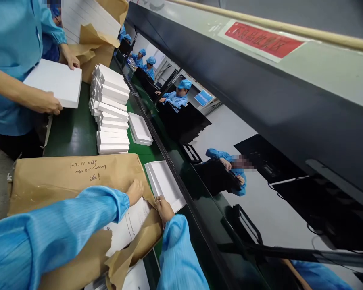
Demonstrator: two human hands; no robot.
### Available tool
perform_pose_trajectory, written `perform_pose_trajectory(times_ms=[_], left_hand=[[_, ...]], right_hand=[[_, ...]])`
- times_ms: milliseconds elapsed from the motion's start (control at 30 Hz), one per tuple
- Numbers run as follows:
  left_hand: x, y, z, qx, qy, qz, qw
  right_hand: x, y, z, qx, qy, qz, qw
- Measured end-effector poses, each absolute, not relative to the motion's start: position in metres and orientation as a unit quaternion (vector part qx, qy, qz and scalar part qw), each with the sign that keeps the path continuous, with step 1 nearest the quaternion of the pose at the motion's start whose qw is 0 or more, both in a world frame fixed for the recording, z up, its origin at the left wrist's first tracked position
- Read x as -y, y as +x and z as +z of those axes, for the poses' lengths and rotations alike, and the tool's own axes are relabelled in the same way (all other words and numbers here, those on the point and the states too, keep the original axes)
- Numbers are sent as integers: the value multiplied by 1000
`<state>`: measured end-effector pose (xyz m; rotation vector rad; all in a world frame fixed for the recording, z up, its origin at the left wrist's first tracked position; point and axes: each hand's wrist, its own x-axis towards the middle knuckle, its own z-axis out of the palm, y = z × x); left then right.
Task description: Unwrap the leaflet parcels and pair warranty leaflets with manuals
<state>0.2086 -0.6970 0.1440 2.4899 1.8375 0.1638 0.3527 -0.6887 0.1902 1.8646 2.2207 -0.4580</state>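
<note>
From the head view, your left hand (135, 191) is curled over the torn edge of the brown paper wrap (69, 177), fingers clenched on the paper. Your right hand (164, 208) pinches the opposite torn flap, just beside it, so the two hands sit close together across the rip. The wrapped bundle lies at the near end of the green belt (72, 133), with white sheets (130, 225) showing through the tear. Its right edge nearly touches a white tray (166, 183), which lies along the black rail (181, 181); there is little room on that side. Beyond the bundle the belt is bare for a stretch, up to a row of about nine white boxes (111, 108), though the far ones blur together. One more white tray (140, 129) lies right of that row. The wrap bears handwriting, roughly "FJ-11-0619". A red label (263, 39) overhead carries characters too slanted to read. A co-worker's two hands hold one white box (56, 82).
</note>
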Motion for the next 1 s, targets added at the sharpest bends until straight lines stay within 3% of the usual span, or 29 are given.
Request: perform_pose_trajectory(times_ms=[300,633,1000], left_hand=[[694,191,124,-546,835,71,-9],[694,185,135,-529,838,127,-47],[692,178,121,-506,851,142,-20]], right_hand=[[659,334,172,-806,563,-165,80],[640,320,167,-850,498,-129,111],[637,303,160,-862,451,-80,218]])
